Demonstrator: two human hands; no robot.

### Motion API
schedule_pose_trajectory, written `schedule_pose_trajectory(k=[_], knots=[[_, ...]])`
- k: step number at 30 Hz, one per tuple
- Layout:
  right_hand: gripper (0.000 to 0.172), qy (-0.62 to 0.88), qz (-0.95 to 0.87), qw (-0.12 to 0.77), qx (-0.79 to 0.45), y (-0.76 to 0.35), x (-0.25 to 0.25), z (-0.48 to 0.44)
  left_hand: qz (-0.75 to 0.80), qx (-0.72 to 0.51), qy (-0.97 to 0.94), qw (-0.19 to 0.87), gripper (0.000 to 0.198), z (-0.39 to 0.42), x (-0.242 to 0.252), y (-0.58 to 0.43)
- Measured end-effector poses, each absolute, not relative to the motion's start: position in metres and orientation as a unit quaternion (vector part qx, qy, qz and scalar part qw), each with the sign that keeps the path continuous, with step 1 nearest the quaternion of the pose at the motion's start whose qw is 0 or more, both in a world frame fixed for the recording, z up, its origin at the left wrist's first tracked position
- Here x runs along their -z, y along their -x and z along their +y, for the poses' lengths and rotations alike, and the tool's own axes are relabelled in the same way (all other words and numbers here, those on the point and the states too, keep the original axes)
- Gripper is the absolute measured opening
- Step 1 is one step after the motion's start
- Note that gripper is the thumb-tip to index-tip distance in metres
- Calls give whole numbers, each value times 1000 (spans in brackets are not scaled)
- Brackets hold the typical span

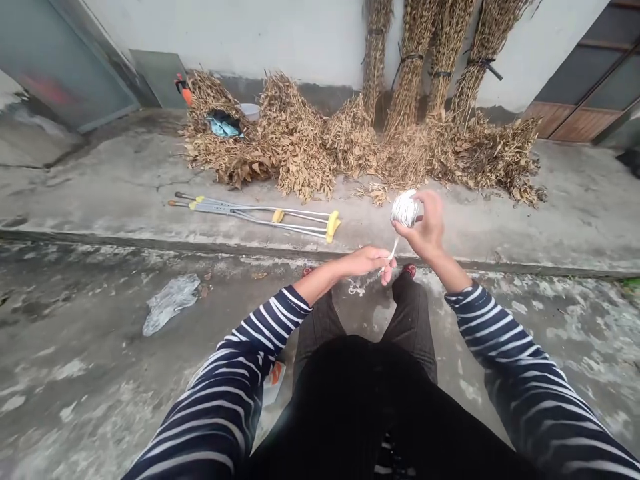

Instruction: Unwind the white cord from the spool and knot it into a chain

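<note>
My right hand (427, 230) is raised in front of me and grips a white ball of string (404, 208). A strand of string (391, 255) runs down from the ball to my left hand (369, 260), which pinches it. The loose end (359, 287) dangles below my left hand, above my dark trousers. Both sleeves are navy with white stripes.
A pair of metal crutches (260, 213) with yellow pads lies on the raised concrete slab ahead. Piles and tied bundles of dry bean stalks (360, 133) lean against the white wall. A crumpled plastic bag (170, 303) lies on the wet ground at left. A step edge (150, 243) crosses the view.
</note>
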State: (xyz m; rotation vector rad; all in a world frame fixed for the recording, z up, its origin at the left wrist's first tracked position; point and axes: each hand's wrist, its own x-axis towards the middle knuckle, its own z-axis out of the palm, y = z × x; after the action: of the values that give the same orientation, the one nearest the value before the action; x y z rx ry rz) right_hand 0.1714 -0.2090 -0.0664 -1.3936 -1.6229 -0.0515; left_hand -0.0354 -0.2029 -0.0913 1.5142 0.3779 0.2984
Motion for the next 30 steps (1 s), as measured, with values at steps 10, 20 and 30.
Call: schedule_pose_trajectory(k=[10, 20, 30], knots=[[60, 587, -652, 435, -203, -172, 133, -216, 270, -74, -734, 619, 18, -168, 56, 55], [70, 482, -500, 437, -572, -171, 130, -236, 297, -189, -763, 541, 11, -123, 43, 47], [50, 505, -466, 327, -649, -174, 97, -257, 242, -12, -725, 645, 24, -127, 70, 42]])
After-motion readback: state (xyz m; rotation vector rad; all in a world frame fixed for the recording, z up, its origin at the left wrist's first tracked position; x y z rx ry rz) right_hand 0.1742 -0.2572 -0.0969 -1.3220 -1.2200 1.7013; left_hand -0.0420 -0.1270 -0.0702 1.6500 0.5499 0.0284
